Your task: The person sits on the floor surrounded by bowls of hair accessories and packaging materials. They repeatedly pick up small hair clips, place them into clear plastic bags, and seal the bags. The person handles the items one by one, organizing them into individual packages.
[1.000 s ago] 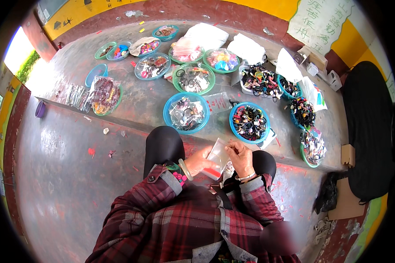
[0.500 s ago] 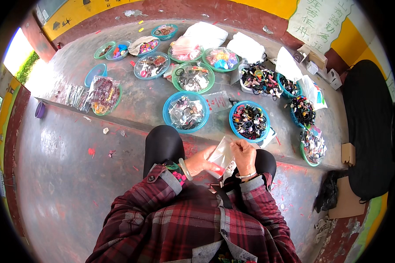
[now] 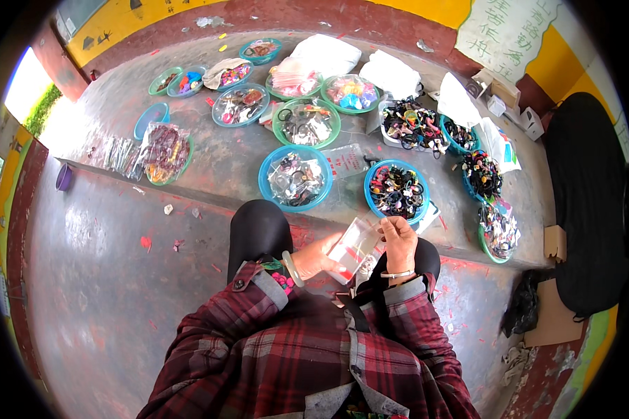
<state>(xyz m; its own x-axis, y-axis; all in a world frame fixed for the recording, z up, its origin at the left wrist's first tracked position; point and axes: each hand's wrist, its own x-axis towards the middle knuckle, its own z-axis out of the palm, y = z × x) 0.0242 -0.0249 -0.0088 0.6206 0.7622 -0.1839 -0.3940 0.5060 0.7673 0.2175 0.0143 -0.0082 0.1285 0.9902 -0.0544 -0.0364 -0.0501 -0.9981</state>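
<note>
Over my lap, my left hand (image 3: 319, 257) grips a clear plastic bag (image 3: 356, 244) by its lower left side, thumb on top. Some red shows at the bag's lower end. At the bag's upper right edge is my right hand (image 3: 400, 241), its thumb and forefinger pinched together; whether they hold the bag's rim or something small is hard to make out. Just beyond my hands stand a blue basin (image 3: 367, 204) of dark hair ties with colourful ornaments and another blue basin (image 3: 263, 183) of small clear packets with hair ties.
A raised concrete ledge (image 3: 210, 183) carries several more basins of hair accessories. White sacks (image 3: 390, 73) lie behind them, and a bundle of clear packets (image 3: 122, 155) is at the left. On the right are a black covered object (image 3: 586, 202) and a cardboard sheet (image 3: 553, 318).
My right hand has shifted slightly right and turned more upright. The bag now lies flatter and wider, while my left hand keeps its hold.
</note>
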